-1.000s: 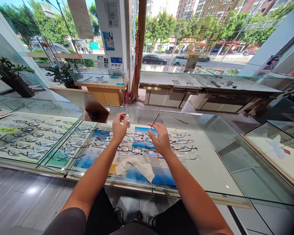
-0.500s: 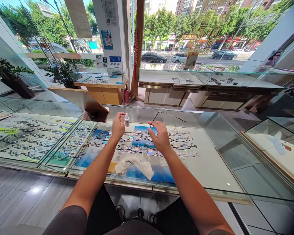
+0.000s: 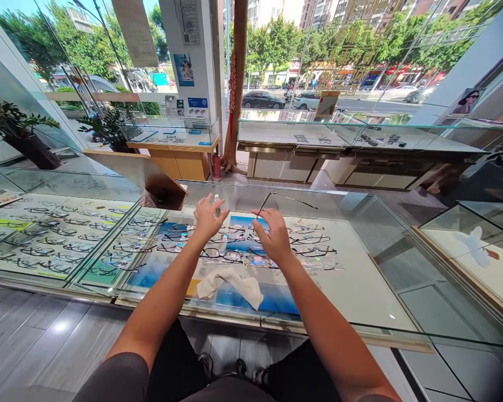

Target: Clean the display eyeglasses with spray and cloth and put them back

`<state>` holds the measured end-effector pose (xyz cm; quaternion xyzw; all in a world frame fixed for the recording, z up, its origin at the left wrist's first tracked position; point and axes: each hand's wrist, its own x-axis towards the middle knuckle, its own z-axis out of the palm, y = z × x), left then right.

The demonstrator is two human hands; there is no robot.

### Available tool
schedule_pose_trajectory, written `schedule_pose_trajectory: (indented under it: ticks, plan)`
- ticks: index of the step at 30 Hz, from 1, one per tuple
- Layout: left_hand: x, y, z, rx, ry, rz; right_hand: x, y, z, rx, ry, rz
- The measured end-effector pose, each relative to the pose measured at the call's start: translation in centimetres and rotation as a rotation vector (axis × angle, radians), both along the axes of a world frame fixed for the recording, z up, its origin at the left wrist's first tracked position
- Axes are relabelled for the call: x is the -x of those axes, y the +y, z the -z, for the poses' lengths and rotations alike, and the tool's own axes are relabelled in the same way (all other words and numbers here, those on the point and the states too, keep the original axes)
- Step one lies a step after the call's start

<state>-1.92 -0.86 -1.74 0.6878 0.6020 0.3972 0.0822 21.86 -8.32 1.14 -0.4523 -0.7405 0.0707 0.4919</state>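
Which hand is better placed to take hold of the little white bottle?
Probably the left hand: it is spread open right at the bottle, though whether it touches is unclear. The right hand is farther off and holds a pair of glasses.

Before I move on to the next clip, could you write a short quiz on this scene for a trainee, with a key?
1. Multiple choice: how are the fingers of the left hand held?
A) clenched in a fist
B) spread apart
C) interlaced with those of the other hand

2. True or false: the cloth lies nearer the camera than the bottle does.

3. Fill in the blank: the right hand holds a pair of ____.

Key: 1. B; 2. True; 3. glasses
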Motion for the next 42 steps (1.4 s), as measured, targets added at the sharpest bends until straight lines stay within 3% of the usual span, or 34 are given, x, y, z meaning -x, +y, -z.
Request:
schedule_pose_trajectory:
  ticks: [3,6,10,12,15,20,24,28,31,34,38,42]
  plan:
    - [0.0,0.0,0.1,0.078,0.044,0.001,0.0,-0.1,-0.1,0.017,0.016,-0.010]
    - [0.1,-0.2,-0.5,-0.004,-0.006,-0.004,0.0,-0.1,-0.2,0.023,0.039,-0.013]
    - [0.0,-1.0,-2.2,-0.342,-0.420,0.081,-0.2,-0.1,-0.4,0.018,0.119,-0.030]
    - [-0.1,-1.3,-3.1,-0.352,-0.694,0.199,-0.2,0.0,-0.5,0.040,0.174,-0.053]
    - [-0.4,-1.7,-4.0,-0.112,-0.999,0.387,-0.2,0.0,-0.5,0.112,0.267,-0.087]
    - [-1.1,-3.0,-4.7,0.421,-1.240,0.644,-0.3,0.0,-0.8,0.240,0.383,-0.132]
    - [-1.6,-4.3,-5.2,0.590,-1.297,0.787,-0.4,-0.1,-1.1,0.323,0.444,-0.186]
    - [-1.7,-4.5,-5.6,0.676,-1.395,0.837,-0.4,0.0,-1.1,0.398,0.475,-0.247]
    - [-1.9,-4.4,-5.6,0.701,-1.350,0.833,-0.4,-0.2,-1.3,0.480,0.502,-0.317]
    - [-2.5,-4.2,-5.3,0.599,-1.213,0.749,-0.1,-0.6,-1.7,0.564,0.507,-0.434]
    - [-3.1,-4.1,-4.3,0.327,-0.868,0.562,0.4,-1.1,-1.9,0.619,0.494,-0.563]
    - [-3.3,-4.4,-3.9,0.190,-0.553,0.494,0.8,-1.4,-1.7,0.654,0.461,-0.637]
